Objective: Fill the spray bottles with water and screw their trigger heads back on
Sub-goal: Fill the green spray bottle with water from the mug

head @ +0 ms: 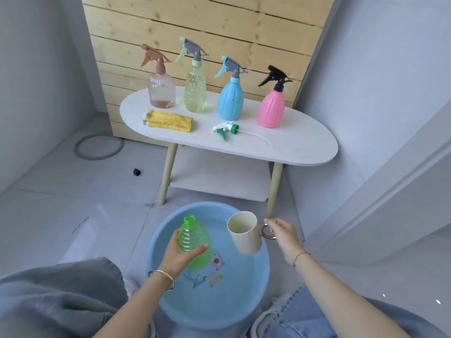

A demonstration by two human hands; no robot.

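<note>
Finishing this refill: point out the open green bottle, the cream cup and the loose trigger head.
Open green plastic bottle (188, 237): head view, ribbed shoulder.
Cream cup (246, 240): head view, side wall.
Loose green-and-white trigger head (234, 129): head view, green collar.

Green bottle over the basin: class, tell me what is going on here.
A person works over a blue basin. The left hand grips the green bottle, its top open, above the water; the right hand holds a cream cup by its handle beside it. A loose trigger head lies on the white table behind, near four bottles with heads already on.

Uncapped green bottle (195, 242) tilted over basin (207, 207), trigger head (225, 130) on table (305, 142)
</note>
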